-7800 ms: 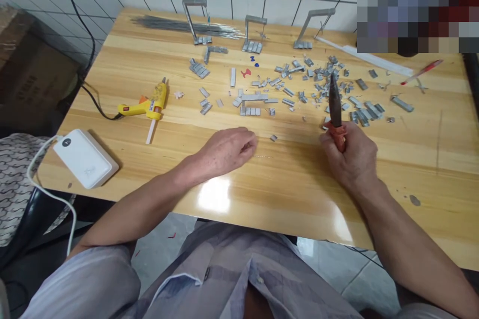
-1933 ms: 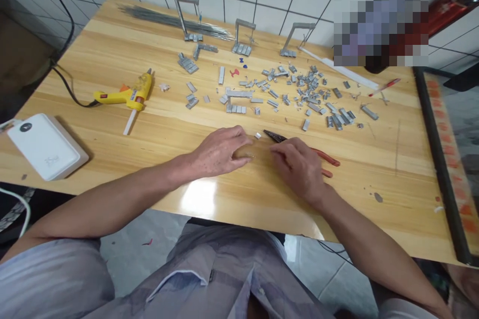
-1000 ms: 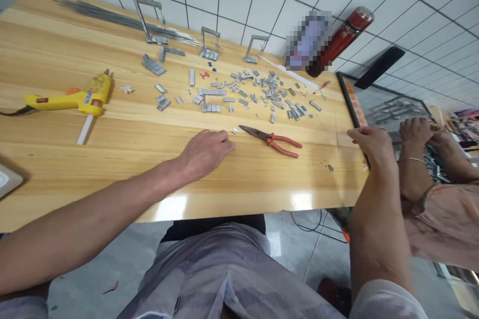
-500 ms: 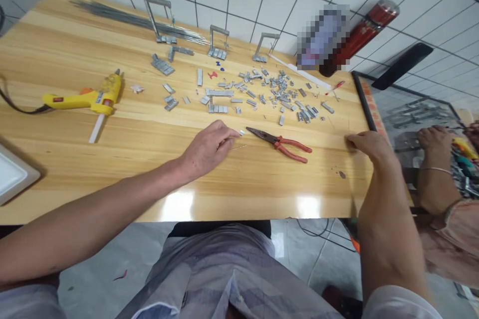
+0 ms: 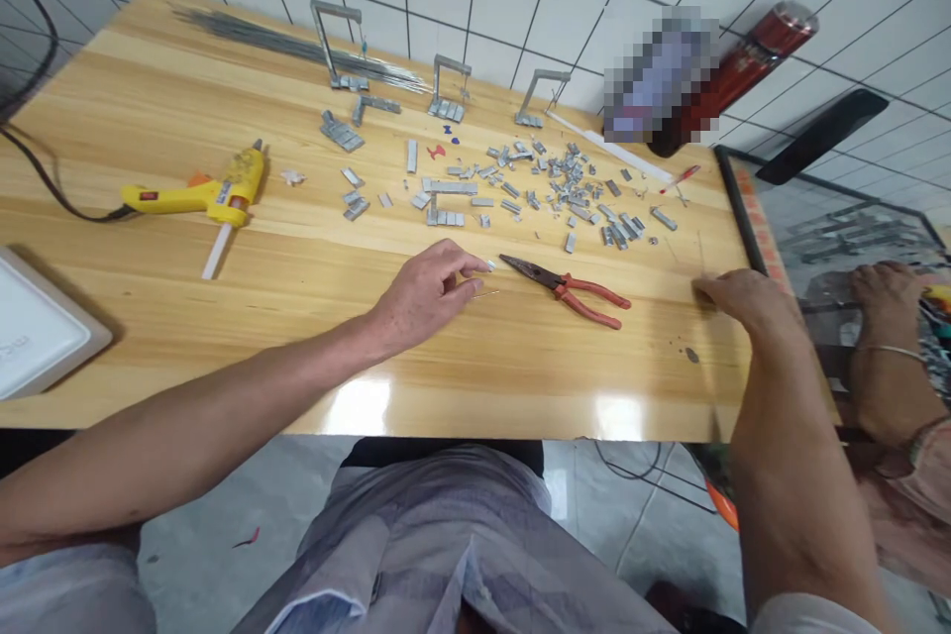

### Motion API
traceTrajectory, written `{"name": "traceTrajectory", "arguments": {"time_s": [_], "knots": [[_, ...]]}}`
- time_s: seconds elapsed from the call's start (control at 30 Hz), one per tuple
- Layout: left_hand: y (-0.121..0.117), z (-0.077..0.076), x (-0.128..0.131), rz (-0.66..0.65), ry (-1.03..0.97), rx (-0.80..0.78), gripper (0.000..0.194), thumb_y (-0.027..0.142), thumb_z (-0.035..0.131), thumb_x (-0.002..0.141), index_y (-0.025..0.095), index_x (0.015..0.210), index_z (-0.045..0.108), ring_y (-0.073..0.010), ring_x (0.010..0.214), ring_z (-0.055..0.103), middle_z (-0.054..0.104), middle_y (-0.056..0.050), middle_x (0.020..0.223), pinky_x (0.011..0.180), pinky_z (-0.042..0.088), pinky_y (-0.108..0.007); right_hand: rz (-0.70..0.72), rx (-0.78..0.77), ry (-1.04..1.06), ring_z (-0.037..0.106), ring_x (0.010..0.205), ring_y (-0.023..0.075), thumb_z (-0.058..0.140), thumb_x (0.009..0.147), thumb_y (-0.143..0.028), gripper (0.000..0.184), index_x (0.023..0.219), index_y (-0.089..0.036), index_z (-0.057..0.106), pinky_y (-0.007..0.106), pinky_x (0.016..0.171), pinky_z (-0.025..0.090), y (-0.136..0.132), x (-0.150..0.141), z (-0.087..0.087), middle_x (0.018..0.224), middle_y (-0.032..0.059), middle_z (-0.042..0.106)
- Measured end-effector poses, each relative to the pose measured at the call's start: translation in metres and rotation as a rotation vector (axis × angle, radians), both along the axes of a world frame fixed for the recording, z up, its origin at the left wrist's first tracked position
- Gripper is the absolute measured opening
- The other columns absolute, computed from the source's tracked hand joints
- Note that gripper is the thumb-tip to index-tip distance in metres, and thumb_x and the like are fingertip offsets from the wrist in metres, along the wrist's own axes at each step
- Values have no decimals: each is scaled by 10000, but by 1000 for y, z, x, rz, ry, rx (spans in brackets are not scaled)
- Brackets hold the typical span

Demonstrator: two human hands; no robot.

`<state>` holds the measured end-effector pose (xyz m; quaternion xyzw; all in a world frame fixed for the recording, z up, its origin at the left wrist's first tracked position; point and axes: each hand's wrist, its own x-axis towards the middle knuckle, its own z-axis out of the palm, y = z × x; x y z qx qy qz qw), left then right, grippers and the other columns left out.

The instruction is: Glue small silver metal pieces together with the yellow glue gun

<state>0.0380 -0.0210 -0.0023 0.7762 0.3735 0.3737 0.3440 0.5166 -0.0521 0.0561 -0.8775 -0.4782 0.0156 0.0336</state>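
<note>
My left hand (image 5: 431, 297) rests on the wooden table, thumb and index finger apart. Its index fingertip is at a tiny shiny metal piece (image 5: 491, 264), and a short thin wire (image 5: 486, 294) lies by the thumb tip. Just to the right are long-nose pliers (image 5: 561, 285) with red handles, touched by neither hand. At the table's right side my right hand (image 5: 750, 302) has its fingers pinched together. A thin wire-like line (image 5: 699, 246) shows beyond those fingertips; the grip itself is partly hidden. Many small grey metal strips (image 5: 572, 173) lie scattered beyond the pliers.
Several small metal frames (image 5: 447, 89) stand along the back, near a bundle of thin rods (image 5: 282, 45). A yellow glue gun (image 5: 230, 188) lies left, above a white box (image 5: 45, 327). A red flask (image 5: 743, 69) stands back right. Another person's hand (image 5: 884, 292) is at the far right.
The view has shifted slightly, so the table's contents appear farther right. Both hands keep nearly the same places on the table; nothing is visibly picked up or let go.
</note>
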Motion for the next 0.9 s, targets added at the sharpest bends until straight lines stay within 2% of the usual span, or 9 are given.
{"name": "traceTrajectory", "arguments": {"time_s": [0.1,0.2,0.23,0.3,0.4,0.5,0.63,0.8,0.9], "knots": [[1,7,0,26,-81,-143,196,249,697,919,188,1065,813,-104,666,529,683,-17,876,624,417,-231,-150,-33,69,475,514,204,650,808,-160,322,498,-209,579,398,603,364,-4,-14,23,497,92,569],[1,14,0,13,-181,-350,272,385,714,930,176,1073,813,-103,634,506,689,-13,816,591,397,-231,-105,116,184,521,559,171,607,844,-221,120,732,-217,650,349,612,409,-22,-50,42,659,40,646],[0,16,1,2,-219,-422,320,436,724,927,170,1083,810,-102,625,505,687,-12,799,580,398,-229,15,266,354,552,596,165,609,798,-184,77,733,-220,629,333,627,425,-29,-69,47,678,33,651],[-2,20,1,-36,-297,-533,407,513,751,910,162,1108,799,-99,624,524,698,-17,802,575,421,-223,332,329,655,599,646,168,633,746,-193,52,740,-236,605,323,653,464,-40,-113,52,713,22,673],[-6,23,2,-127,-394,-615,494,556,819,862,155,1147,775,-89,632,554,742,-36,867,585,459,-215,671,120,866,591,641,158,675,816,-282,74,783,-239,624,300,615,464,-46,-182,48,711,-2,649],[-7,25,3,-217,-463,-659,489,565,840,856,146,1093,759,-82,612,564,763,-48,872,569,465,-210,796,45,901,552,630,139,630,843,-251,75,773,-239,607,281,601,445,-39,-224,36,698,-16,621],[-5,26,4,-234,-548,-667,452,579,820,883,142,939,717,-72,600,576,779,-58,903,566,475,-211,803,5,904,521,614,131,618,875,-261,91,790,-237,596,271,569,413,-25,-236,22,675,-26,591],[-3,25,4,-224,-588,-705,474,589,842,859,144,930,694,-72,587,576,777,-51,861,559,474,-210,878,-33,899,548,606,125,600,916,-235,67,850,-229,610,263,558,426,-19,-236,12,698,-30,614],[-2,25,4,-212,-579,-723,487,596,852,846,144,908,683,-74,590,572,768,-46,825,569,467,-213,951,29,818,595,617,131,583,943,-192,82,940,-228,657,264,572,458,-19,-237,5,734,-26,660]]}}
